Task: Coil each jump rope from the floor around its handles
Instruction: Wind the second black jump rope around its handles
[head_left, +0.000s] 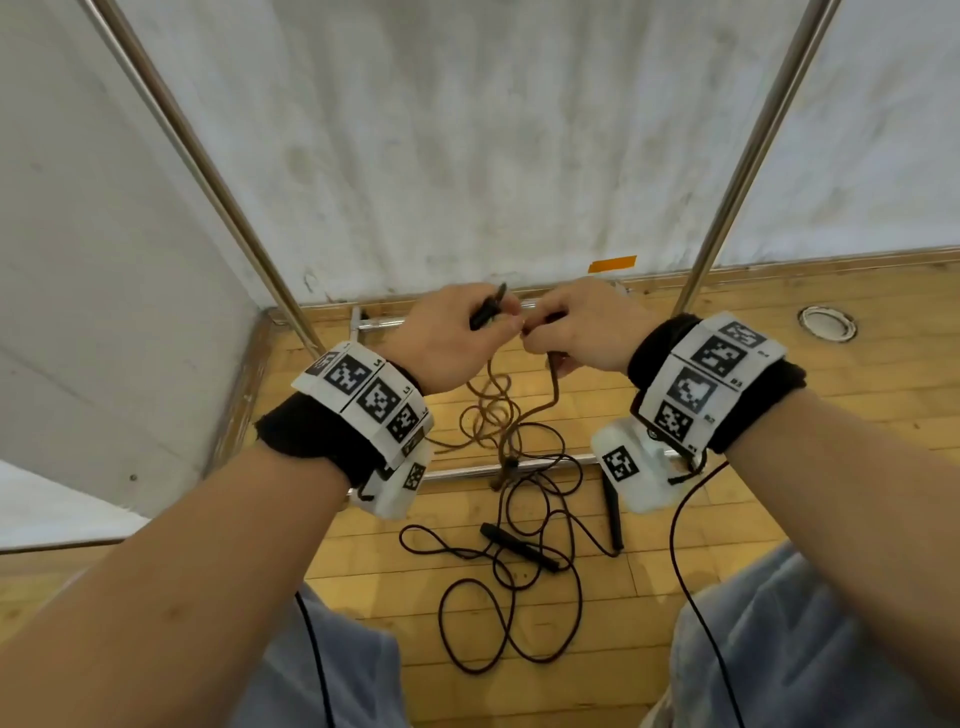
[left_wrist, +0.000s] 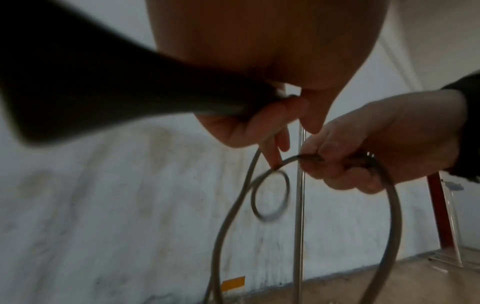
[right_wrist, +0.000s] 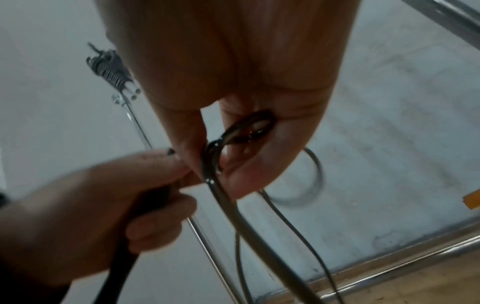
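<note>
Hands raised in front of the wall (head_left: 467, 130): my left hand (head_left: 447, 338) is wrapped round a black handle (head_left: 485, 312), my right hand (head_left: 582, 327) pinches the brown rope (head_left: 493, 410) just beside it. That rope hangs down to the floor (head_left: 779, 405) below the wall. A black rope (head_left: 519, 597) with its handles (head_left: 519, 545) lies loose nearer me than the wall.

Left hand (left_wrist: 249, 121) grips a dark handle (left_wrist: 109, 88); the right hand (left_wrist: 376, 144) pinches the rope (left_wrist: 272, 197), which curls into a small loop before a grey wall (left_wrist: 103, 205).
</note>
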